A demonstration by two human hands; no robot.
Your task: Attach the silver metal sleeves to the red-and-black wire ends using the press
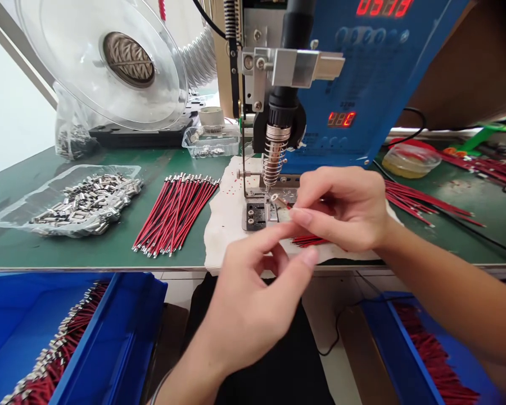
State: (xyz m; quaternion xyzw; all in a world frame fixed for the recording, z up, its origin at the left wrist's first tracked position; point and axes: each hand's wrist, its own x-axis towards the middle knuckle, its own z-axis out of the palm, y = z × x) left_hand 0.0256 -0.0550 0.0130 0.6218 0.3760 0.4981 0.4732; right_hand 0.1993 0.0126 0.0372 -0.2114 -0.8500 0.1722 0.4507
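Note:
My right hand (346,208) pinches a short red wire between thumb and forefinger. On the wire's end is a small metal barrel connector (278,199), pointing left beneath the soldering machine's spring-wrapped tip (275,152). Below it lies a small metal fixture (270,211) on the bench. My left hand (257,287) is nearer to me, its thumb and forefinger apart and nothing visible between them. Its forefinger reaches to the right thumb, and I cannot tell whether they touch. Several red and black wires (308,241) lie partly hidden under my right hand.
A clear tray (8,216) of metal connectors and a fanned wire bundle (177,214) lie left. The blue control box (346,73) stands behind. More wires (421,202) lie right. Blue bins (126,337) of wired connectors sit below the bench's front edge.

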